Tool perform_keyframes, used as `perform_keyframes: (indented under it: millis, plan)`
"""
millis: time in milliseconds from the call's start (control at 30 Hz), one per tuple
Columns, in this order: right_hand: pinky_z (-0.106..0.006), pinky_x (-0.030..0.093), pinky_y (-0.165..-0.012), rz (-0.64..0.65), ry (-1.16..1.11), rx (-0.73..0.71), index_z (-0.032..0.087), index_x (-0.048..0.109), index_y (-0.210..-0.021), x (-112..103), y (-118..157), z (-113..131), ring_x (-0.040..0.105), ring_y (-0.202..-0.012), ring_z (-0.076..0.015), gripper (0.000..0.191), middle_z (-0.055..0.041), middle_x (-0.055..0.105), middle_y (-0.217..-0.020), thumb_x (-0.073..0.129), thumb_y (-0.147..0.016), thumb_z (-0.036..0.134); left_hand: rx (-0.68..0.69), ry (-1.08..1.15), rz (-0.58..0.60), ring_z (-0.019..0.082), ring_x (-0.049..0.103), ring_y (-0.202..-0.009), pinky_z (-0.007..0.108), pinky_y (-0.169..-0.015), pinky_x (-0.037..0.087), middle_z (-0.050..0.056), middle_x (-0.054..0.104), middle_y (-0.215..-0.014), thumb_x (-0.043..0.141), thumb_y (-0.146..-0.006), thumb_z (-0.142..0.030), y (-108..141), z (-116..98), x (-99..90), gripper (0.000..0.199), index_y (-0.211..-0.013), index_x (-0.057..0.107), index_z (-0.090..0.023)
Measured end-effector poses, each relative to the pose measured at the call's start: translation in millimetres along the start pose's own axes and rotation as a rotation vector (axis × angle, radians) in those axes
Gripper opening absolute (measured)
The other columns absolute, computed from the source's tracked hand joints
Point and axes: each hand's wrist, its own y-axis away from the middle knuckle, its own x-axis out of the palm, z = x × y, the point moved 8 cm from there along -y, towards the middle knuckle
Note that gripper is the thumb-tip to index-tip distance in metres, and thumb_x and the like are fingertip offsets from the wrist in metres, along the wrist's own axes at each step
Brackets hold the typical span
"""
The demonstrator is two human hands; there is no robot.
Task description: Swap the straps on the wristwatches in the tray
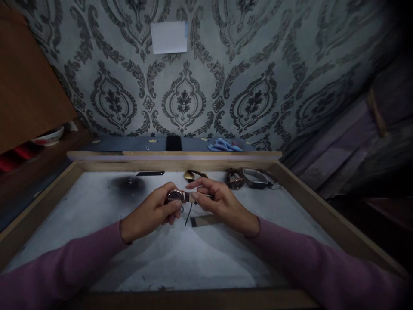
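Note:
A wristwatch [175,195] with a dark dial and a shiny round case is gripped between the thumb and fingers of my left hand [158,206]. Beside the case, my right hand [217,200] pinches a short brown and beige piece [189,196] that looks like the watch's strap; its index finger is stretched out above. Whether a thin tool is also in the right hand, I cannot tell. Below the hands lie a brown strip with a dark end [204,220] and a thin black cord-like piece [189,214].
A dark blade [150,173], a gold watch [189,175], a brown watch [235,178] and a grey band [256,179] lie along the back of the wood-rimmed tray [180,165]. Behind it are a black phone-like rectangle [173,143] and a blue cloth [222,145].

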Motion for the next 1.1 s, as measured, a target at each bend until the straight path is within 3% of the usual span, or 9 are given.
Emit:
perform_keyframes:
  millis: [267,867,1100]
  plan:
    - [-0.021,0.028,-0.048,0.002,0.028,-0.058,0.014,0.057,-0.081,0.0,-0.8,3.9,0.037,-0.054,-0.0076,0.032,0.0029,0.049,-0.063,0.06,-0.083,0.046,-0.011,0.022,-0.002,0.007,0.049,-0.052,0.019,-0.045,0.032,-0.003,0.056,-0.065,0.054,-0.087,-0.036,0.2,1.1,0.4,0.021,-0.082,0.043,-0.019]
    - [-0.021,0.03,-0.049,0.026,0.091,-0.114,0.016,0.053,-0.078,1.1,0.1,9.0,0.037,-0.053,-0.0081,0.032,0.0042,0.044,-0.061,0.054,-0.088,0.047,-0.001,0.028,0.012,0.007,0.046,-0.05,0.02,-0.045,0.029,-0.003,0.053,-0.064,0.055,-0.085,-0.038,-0.7,-3.8,1.9,0.022,-0.083,0.049,-0.016]
    - [-0.022,0.03,-0.05,0.016,0.132,-0.159,0.016,0.053,-0.074,1.1,1.1,14.6,0.036,-0.053,-0.0082,0.027,0.0039,0.045,-0.061,0.054,-0.088,0.039,0.021,0.045,0.014,0.008,0.045,-0.05,0.02,-0.045,0.028,-0.003,0.052,-0.063,0.055,-0.086,-0.037,-0.7,-3.6,2.5,0.021,-0.088,0.051,-0.016]
